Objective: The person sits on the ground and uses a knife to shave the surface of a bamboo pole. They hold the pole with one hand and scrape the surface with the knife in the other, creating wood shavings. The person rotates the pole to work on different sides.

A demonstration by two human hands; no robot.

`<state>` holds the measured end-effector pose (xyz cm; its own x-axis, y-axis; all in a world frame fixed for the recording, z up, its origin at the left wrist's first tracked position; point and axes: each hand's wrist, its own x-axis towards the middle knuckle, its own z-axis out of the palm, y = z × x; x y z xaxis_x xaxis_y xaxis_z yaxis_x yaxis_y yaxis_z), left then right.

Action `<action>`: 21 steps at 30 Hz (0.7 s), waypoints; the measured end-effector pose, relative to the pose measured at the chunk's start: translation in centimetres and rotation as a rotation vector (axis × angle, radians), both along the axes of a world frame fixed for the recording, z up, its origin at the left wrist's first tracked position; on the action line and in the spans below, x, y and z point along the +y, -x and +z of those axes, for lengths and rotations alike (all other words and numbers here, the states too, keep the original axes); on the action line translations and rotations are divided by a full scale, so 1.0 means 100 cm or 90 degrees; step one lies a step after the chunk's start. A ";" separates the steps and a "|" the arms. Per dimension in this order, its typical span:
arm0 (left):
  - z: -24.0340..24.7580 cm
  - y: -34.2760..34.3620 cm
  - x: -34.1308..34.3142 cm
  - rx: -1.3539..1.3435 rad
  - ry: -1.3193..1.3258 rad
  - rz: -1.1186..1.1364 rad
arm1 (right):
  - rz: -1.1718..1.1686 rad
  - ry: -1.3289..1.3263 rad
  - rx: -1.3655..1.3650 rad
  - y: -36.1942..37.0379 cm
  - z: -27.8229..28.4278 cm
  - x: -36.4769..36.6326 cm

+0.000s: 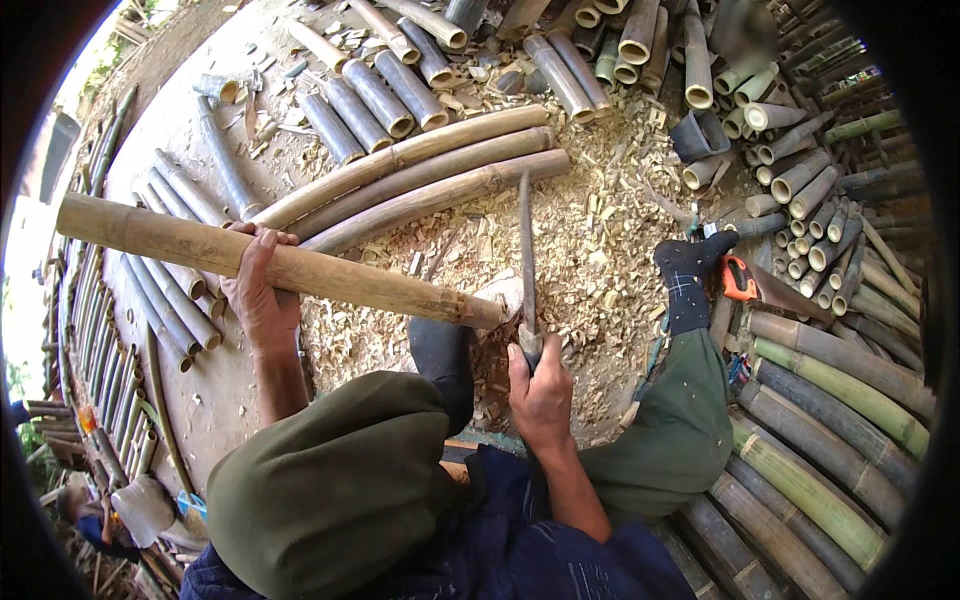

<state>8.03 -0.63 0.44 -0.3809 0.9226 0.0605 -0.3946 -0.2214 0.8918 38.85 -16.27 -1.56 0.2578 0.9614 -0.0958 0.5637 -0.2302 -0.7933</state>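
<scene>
My left hand (262,292) is wrapped round a long tan bamboo pole (370,278), which slants from the far left down to the middle. The pole's near end rests by a pale wood block (507,291), partly covered by it. In my right hand (541,388) is the handle of a long-bladed knife (527,250), its narrow blade pointing away from me. The blade stands just right of the pole's end; whether the two touch I cannot tell. Three long bamboo poles (415,170) lie side by side beyond my hands.
Wood chips (610,270) cover the ground around my feet. Cut bamboo pieces (375,97) lie at the back and left. Stacked bamboo (820,420) fills the right side, with an orange-handled saw (740,279) beside my right foot. A dark bucket (700,136) stands at the back right.
</scene>
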 end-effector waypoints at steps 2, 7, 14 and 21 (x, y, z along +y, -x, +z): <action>0.000 -0.002 -0.001 -0.005 -0.014 -0.012 | -0.017 -0.116 0.032 0.002 -0.015 -0.009; 0.030 -0.020 -0.009 -0.009 0.058 0.075 | 0.045 0.234 -0.121 -0.004 -0.060 -0.004; 0.023 -0.021 -0.007 0.039 0.101 0.171 | -0.016 -0.111 0.046 0.007 -0.005 -0.012; 0.032 -0.015 -0.009 0.013 0.039 0.105 | 0.047 0.228 -0.038 -0.009 -0.030 -0.001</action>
